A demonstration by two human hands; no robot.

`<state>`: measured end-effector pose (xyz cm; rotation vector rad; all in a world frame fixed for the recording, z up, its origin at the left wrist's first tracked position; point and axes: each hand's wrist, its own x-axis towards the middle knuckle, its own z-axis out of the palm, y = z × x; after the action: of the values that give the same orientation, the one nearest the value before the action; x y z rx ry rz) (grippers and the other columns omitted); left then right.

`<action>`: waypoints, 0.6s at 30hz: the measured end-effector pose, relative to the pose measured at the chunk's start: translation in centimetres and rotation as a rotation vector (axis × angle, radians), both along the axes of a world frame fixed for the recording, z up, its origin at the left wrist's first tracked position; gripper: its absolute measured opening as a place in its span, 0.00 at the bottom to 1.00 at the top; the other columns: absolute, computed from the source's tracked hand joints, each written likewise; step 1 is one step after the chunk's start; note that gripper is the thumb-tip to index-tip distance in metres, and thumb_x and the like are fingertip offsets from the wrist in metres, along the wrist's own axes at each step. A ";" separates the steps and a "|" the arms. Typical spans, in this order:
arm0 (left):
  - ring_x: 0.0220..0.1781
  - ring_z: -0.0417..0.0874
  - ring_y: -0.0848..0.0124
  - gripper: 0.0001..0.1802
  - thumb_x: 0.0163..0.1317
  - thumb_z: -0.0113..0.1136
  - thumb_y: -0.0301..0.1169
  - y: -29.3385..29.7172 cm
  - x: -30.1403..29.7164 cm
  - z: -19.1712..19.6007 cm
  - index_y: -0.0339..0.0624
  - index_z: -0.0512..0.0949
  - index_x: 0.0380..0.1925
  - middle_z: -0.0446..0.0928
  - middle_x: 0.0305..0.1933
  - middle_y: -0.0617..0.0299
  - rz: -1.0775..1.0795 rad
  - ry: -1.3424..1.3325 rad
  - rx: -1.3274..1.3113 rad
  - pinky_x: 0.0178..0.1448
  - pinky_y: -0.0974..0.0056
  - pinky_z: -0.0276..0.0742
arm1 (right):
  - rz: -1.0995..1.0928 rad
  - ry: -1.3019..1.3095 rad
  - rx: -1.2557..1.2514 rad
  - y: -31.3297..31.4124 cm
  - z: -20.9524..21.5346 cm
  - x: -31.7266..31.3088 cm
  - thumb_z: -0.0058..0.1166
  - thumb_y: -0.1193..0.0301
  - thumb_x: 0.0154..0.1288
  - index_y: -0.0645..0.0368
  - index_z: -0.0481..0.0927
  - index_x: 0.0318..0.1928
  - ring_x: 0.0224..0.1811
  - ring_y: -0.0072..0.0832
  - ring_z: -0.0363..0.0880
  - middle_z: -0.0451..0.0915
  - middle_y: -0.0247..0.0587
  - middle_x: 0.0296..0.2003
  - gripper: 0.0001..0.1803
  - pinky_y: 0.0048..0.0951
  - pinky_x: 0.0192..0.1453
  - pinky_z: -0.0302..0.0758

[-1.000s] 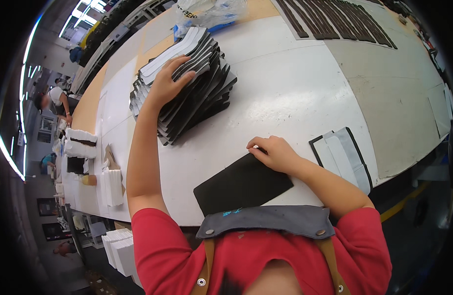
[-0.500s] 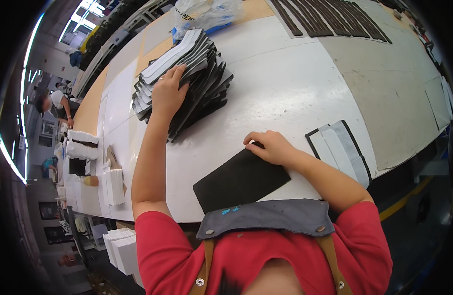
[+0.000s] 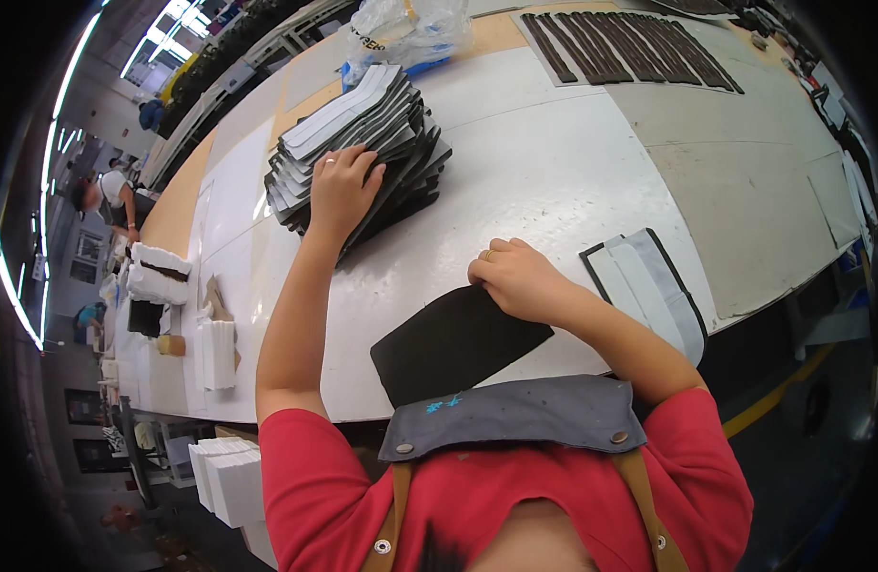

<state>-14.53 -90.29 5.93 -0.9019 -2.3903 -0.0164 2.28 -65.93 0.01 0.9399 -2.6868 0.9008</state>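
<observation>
A tall, fanned stack of black and grey-white fabric panels lies on the table at the back left. My left hand rests on the near edge of this stack, its fingers loosely bent over the upper pieces. In front of me lies one black panel, close to the table's near edge. My right hand pinches this panel's far edge between thumb and fingers, the edge slightly lifted. To its right, a pale grey panel with a black border lies flat.
Dark strips lie in a row at the far right. A clear plastic bag sits behind the stack. White foam-like blocks and a small amber pot stand at the left. A co-worker is at the far left.
My left hand has drawn back a little toward the stack's near edge, its fingers more bent. My right hand has shifted slightly, and the black panel's far edge has risen with it.
</observation>
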 end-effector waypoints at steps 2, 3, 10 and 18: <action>0.57 0.77 0.61 0.12 0.61 0.60 0.36 0.3 1.3 -1.4 0.46 0.80 0.43 0.79 0.52 0.61 -0.059 0.133 -0.067 0.65 0.53 0.64 | -0.034 0.176 0.014 -0.2 0.7 0.5 0.55 0.78 0.56 0.55 0.80 0.35 0.39 0.32 0.75 0.76 0.37 0.29 0.06 0.33 0.47 0.70; 0.62 0.73 0.61 0.13 0.60 0.60 0.36 0.2 1.8 -2.3 0.46 0.79 0.44 0.76 0.56 0.61 -0.045 0.089 -0.085 0.69 0.50 0.60 | -0.065 0.217 0.014 -0.1 1.2 0.7 0.55 0.78 0.55 0.54 0.81 0.34 0.38 0.32 0.75 0.76 0.36 0.28 0.06 0.33 0.46 0.70; 0.60 0.74 0.58 0.12 0.63 0.57 0.32 -0.2 7.4 -4.2 0.43 0.80 0.45 0.78 0.53 0.58 -0.130 -0.198 0.197 0.70 0.49 0.59 | -0.065 0.296 -0.119 0.6 5.3 2.3 0.60 0.77 0.54 0.48 0.85 0.38 0.31 0.31 0.75 0.77 0.32 0.27 0.11 0.31 0.40 0.72; 0.59 0.75 0.68 0.27 0.75 0.42 0.46 2.4 12.0 -1.8 0.33 0.70 0.60 0.75 0.57 0.54 0.024 -1.523 0.971 0.64 0.62 0.67 | 0.097 -0.472 -0.998 3.7 5.3 -0.9 0.50 0.79 0.67 0.64 0.80 0.45 0.47 0.23 0.79 0.81 0.36 0.41 0.09 0.25 0.57 0.73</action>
<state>-2.57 -87.92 4.09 -0.2821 -2.8639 -2.3116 1.38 -62.21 5.32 0.6402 -1.9584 2.3711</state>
